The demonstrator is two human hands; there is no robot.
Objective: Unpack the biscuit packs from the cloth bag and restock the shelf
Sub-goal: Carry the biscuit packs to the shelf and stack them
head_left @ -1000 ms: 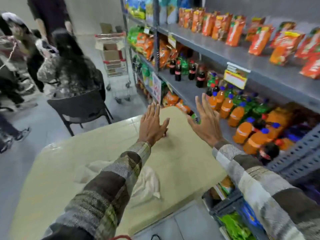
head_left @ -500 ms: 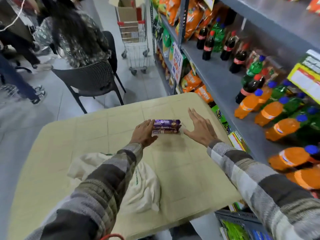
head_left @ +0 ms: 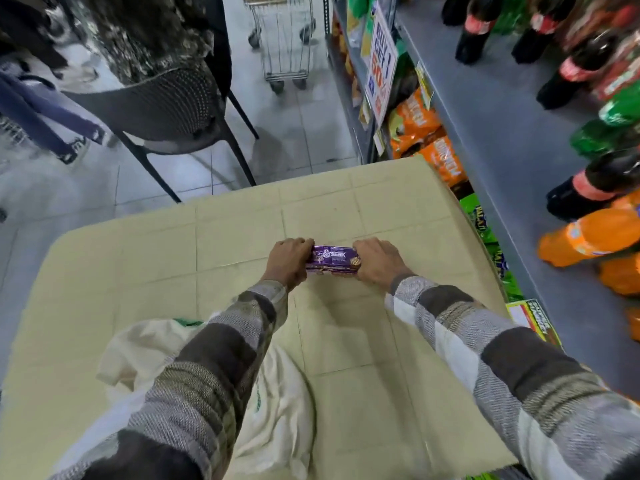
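On the counter [head_left: 398, 375] both hands, left [head_left: 289, 263] and right [head_left: 377, 261], close on the stacked biscuit packs [head_left: 333, 259]; cloth bag [head_left: 277, 403] lies slack, shelf [head_left: 502, 126] restocking not yet done

A single head-worn wide-angle camera looked steeply down and forward over the table [head_left: 138, 271], close above both sleeved forearms; the shelf [head_left: 502, 140] ran along the frame's right edge, floor and a chair [head_left: 166, 109] filled the top, edges curved

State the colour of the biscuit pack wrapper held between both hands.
Purple biscuit pack with white lettering, seen in the head view.
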